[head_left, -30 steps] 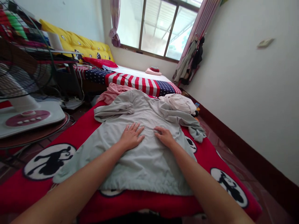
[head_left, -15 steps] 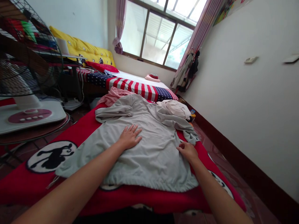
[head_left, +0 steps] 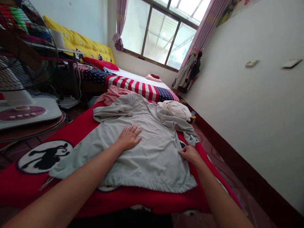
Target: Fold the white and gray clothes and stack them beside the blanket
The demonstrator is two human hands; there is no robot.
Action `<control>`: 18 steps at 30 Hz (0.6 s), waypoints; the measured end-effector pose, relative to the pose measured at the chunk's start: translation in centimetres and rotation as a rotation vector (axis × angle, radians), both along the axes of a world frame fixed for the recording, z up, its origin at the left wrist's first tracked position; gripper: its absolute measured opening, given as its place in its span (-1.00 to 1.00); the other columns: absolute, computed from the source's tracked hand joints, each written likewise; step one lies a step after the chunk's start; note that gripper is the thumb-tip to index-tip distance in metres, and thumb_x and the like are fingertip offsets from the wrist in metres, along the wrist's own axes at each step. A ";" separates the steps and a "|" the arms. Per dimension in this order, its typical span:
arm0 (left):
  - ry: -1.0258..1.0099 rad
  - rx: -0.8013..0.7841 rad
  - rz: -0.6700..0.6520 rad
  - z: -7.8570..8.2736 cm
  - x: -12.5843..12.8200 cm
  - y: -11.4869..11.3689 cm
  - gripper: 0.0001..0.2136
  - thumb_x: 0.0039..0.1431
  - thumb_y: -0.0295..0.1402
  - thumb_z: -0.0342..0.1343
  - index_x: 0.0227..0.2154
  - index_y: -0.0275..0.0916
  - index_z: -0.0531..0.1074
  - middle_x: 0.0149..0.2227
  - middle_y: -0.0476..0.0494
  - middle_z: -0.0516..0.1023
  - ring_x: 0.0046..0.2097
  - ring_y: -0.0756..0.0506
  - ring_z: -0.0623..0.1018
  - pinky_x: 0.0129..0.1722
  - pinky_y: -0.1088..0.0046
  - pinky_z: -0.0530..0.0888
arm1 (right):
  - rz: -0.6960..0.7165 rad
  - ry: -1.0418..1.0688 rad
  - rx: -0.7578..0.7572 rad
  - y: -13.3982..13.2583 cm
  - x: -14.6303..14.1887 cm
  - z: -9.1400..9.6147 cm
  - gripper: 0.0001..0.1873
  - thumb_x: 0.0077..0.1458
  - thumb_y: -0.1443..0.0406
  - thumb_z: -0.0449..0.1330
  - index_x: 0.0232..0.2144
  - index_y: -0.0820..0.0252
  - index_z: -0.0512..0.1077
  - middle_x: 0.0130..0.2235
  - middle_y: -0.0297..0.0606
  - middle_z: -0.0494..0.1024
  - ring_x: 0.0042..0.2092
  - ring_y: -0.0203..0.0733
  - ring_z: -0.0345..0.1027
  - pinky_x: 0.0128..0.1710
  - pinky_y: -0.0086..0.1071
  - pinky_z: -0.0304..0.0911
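Left hand (head_left: 129, 137) lies flat, right hand (head_left: 188, 154) pinches the grey shirt (head_left: 147, 158).

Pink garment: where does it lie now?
In the head view, the pink garment lies bunched at the far end of the red blanket, partly under the grey top.

Head-worn camera looks forward, down onto the garment (head_left: 152, 164).

I'm seeing matt, softly creased grey cloth on the long-sleeved shirt (head_left: 147, 161), matt red fabric on the bedspread (head_left: 133, 198), smooth white plastic on the fan base (head_left: 23, 118), and glossy tiles on the floor (head_left: 220, 167).
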State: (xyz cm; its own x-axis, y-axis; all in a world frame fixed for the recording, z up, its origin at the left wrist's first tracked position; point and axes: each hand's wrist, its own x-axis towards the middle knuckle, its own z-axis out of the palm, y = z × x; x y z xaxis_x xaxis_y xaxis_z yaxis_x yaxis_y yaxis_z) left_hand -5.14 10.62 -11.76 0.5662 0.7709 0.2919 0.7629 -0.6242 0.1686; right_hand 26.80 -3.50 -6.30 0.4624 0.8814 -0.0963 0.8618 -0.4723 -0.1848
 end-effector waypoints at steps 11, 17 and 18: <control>0.003 -0.036 -0.021 0.5 -0.4 -0.2 -0.41 0.26 0.05 -0.22 0.28 -0.06 0.06 0.34 -0.20 0.05 0.34 -0.23 0.06 0.26 0.06 -0.03 | -0.083 -0.140 0.107 -1.9 1.8 0.8 -0.78 -0.08 0.21 0.12 -0.48 0.15 0.54 -0.39 -0.12 0.58 -0.27 -0.03 0.47 -0.36 -0.34 0.21; 0.012 -0.048 -0.015 0.8 -0.4 -0.4 -0.41 0.23 0.07 -0.18 0.25 -0.06 0.14 0.34 -0.20 0.05 0.34 -0.24 0.05 0.26 0.06 -0.04 | -0.074 -0.245 -0.009 -1.7 0.9 0.3 -0.81 -0.14 0.28 0.16 -0.45 0.19 0.55 -0.36 -0.03 0.59 -0.24 0.07 0.50 -0.36 -0.29 0.26; 0.010 -0.048 -0.012 0.8 -0.4 -0.4 -0.42 0.23 0.07 -0.18 0.25 -0.06 0.15 0.34 -0.19 0.05 0.33 -0.24 0.06 0.26 0.06 -0.04 | -0.068 -0.263 -0.005 -1.5 0.4 0.5 -0.82 -0.16 0.31 0.18 -0.46 0.21 0.55 -0.36 0.01 0.58 -0.24 0.10 0.50 -0.35 -0.25 0.27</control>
